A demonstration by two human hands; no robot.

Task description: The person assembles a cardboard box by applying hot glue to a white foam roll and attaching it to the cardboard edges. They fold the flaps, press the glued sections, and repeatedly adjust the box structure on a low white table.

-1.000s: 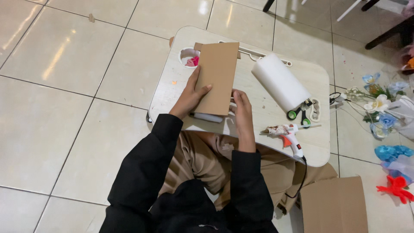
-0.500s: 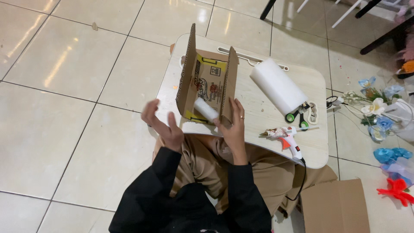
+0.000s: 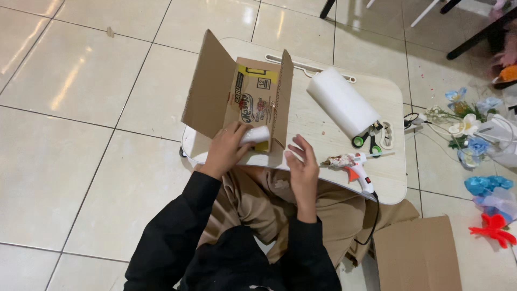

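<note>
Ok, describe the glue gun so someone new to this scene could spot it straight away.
Find the pale lap table over the seated person's knees. Near its front right edge, just right of the right hand, lies the glue gun. It is white with an orange trigger and a black cord, unlike the green-handled scissors behind it.

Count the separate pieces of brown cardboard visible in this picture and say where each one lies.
2. A folded brown cardboard sheet stands open on the low white table, by the left hand. A flat brown cardboard piece lies on the tiled floor at lower right. Others may be hidden.
</note>
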